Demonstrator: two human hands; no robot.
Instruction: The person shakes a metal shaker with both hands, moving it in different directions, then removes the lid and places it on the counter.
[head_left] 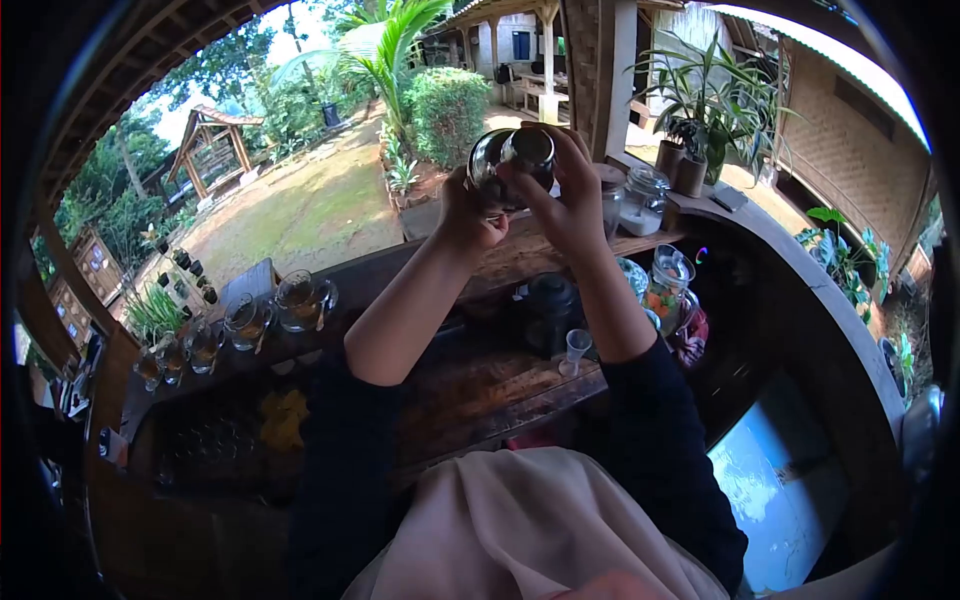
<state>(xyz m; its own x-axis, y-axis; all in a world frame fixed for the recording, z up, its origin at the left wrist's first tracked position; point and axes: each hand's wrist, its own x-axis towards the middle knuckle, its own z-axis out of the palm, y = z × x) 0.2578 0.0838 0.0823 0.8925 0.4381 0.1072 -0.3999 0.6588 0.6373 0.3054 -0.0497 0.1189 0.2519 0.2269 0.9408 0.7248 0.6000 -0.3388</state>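
Both arms reach forward over the dark wooden counter. Between my hands is a dark, shiny rounded jar (497,172), raised above the counter's far side. My left hand (468,212) wraps round its left and lower side. On the right, my right hand (568,190) grips the dark round top of the jar, which may be its lid. Whether the top is loose or fixed cannot be made out. Below my hands, a dark lidded pot (550,295) and a small clear cup (577,345) stand on the counter (470,395).
Several glass cups of brown drink (300,300) line the left ledge. Glass jars (643,200) and potted plants (690,172) stand at the back right. A glass pitcher with colourful contents (667,285) is right of my right forearm. Yellow items (284,418) lie lower left.
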